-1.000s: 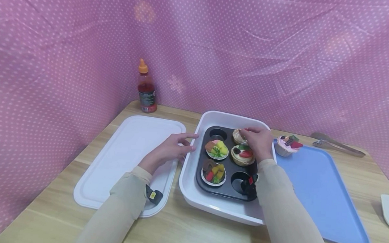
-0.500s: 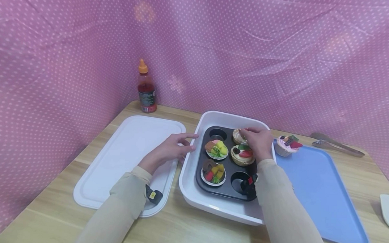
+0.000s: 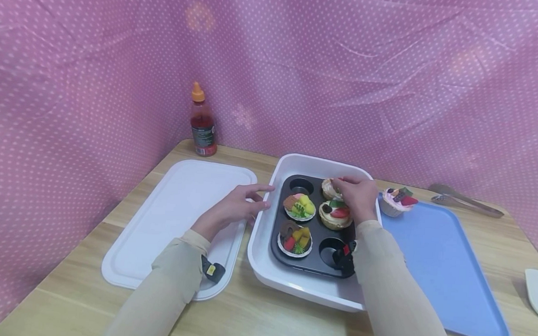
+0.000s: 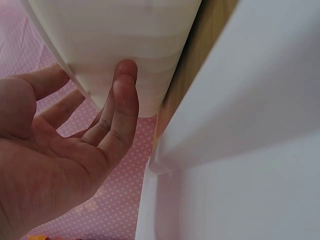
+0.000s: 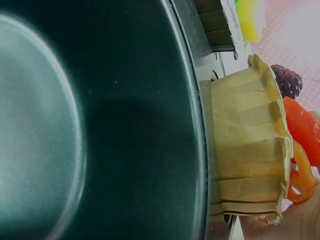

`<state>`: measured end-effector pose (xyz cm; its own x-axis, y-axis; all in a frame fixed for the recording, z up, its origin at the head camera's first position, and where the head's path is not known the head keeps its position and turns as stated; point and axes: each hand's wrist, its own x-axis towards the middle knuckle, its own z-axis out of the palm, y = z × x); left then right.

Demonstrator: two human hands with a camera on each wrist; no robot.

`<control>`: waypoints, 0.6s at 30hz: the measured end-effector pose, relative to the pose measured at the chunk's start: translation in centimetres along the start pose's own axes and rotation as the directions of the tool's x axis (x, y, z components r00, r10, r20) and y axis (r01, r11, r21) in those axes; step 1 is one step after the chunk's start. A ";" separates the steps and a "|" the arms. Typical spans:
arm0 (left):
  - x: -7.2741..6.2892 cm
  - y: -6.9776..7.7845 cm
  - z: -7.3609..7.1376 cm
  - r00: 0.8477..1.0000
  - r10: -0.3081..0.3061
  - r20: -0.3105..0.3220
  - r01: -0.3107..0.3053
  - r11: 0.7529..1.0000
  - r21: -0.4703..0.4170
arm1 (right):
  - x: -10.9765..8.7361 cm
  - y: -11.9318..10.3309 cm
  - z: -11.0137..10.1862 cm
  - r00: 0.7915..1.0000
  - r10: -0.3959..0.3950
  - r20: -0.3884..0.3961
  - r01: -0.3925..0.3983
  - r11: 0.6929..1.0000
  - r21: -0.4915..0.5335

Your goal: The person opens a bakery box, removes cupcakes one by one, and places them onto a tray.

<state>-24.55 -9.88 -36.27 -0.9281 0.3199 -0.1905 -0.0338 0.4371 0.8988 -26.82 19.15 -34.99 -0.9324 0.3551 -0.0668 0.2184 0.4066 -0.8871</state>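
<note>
Cupcake: in the far right cup of the dark pan, which lies inside the white tub; partly covered by the right hand.
Right hand: fingers drawn narrow, pinching the cupcake near its top; how the far fingertips sit, I can't tell.
Left hand: fingers loosely spread, thumb well apart from forefinger, some fingertips touching the tub's left wall.
Right row: berry tart in the middle cup, just nearer than the cupcake.
Left row: yellow-topped tart in the middle cup, brown-topped tart in the near one.
Blue tray: right of the tub, with a pink cupcake at its far left corner.
White tray: left of the tub, under the left forearm.
Table back: bottle upright at the left, before the dotted cloth; tongs lying beyond the blue tray.
</note>
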 end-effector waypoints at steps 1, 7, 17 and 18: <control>0.0 0.0 0.0 1.000 0.001 0.001 -0.001 1.000 -0.001 | 0.0 0.0 0.0 1.000 0.003 -0.001 -0.003 1.000 0.000; 0.0 0.0 0.0 1.000 0.005 0.003 -0.005 1.000 -0.004 | 0.0 -0.1 -0.1 1.000 0.015 -0.003 -0.015 1.000 -0.002; 0.0 0.0 0.0 1.000 -0.001 0.001 0.001 1.000 0.006 | 0.1 -0.3 -0.1 0.997 0.070 -0.012 -0.068 0.993 0.100; 0.0 0.0 0.0 1.000 -0.001 0.000 0.001 1.000 0.008 | 0.0 -0.3 -0.1 0.998 0.066 -0.014 -0.064 0.992 0.105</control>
<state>-24.58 -9.86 -36.24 -0.9279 0.3196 -0.1919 -0.0323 0.4441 0.8954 -26.86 19.14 -34.65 -0.9120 0.3925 -0.1188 0.2461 0.2922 -0.9242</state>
